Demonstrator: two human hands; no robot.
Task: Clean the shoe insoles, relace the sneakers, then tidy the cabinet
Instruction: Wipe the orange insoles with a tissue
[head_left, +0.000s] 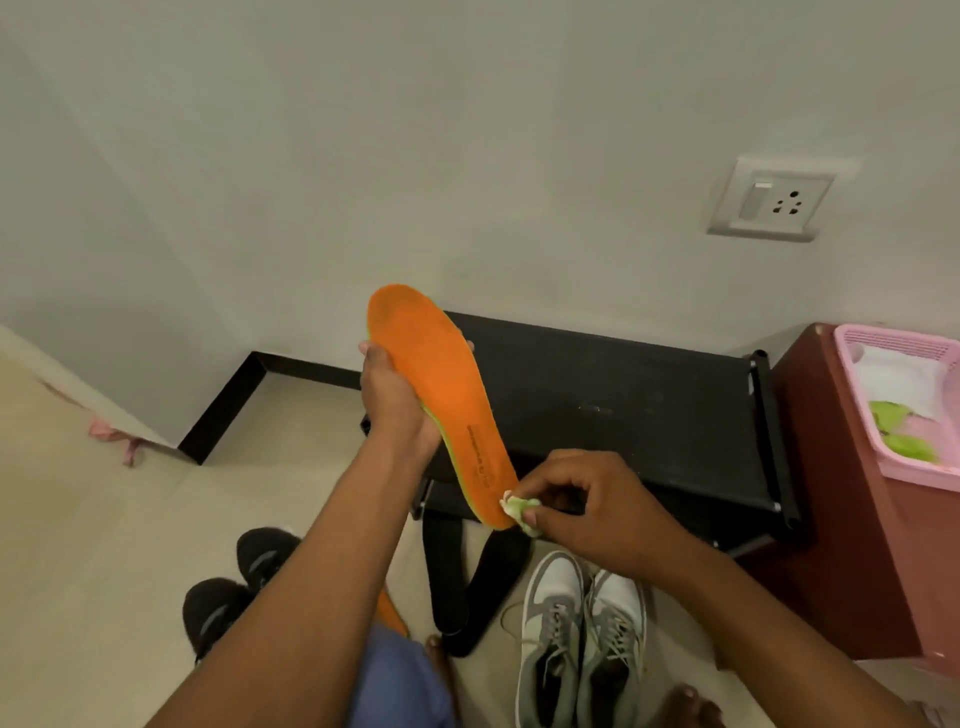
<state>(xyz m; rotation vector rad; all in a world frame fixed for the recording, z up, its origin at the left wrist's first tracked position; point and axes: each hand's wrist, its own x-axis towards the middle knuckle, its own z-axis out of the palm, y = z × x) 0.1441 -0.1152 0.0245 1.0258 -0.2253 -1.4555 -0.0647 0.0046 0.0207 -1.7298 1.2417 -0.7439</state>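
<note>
One orange insole (439, 400) held aloft above black shoe rack (623, 405): left hand (395, 400) grips midsection, right hand (587, 504) pinches small wipe (519, 512) at heel. Advice: support behind rubbed spot; stroke heel to toe.

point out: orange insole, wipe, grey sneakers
orange insole (436, 384), head view, middle of its top face
wipe (519, 508), head view, wad at the insole's heel
grey sneakers (582, 639), head view, laces of the pair
</note>
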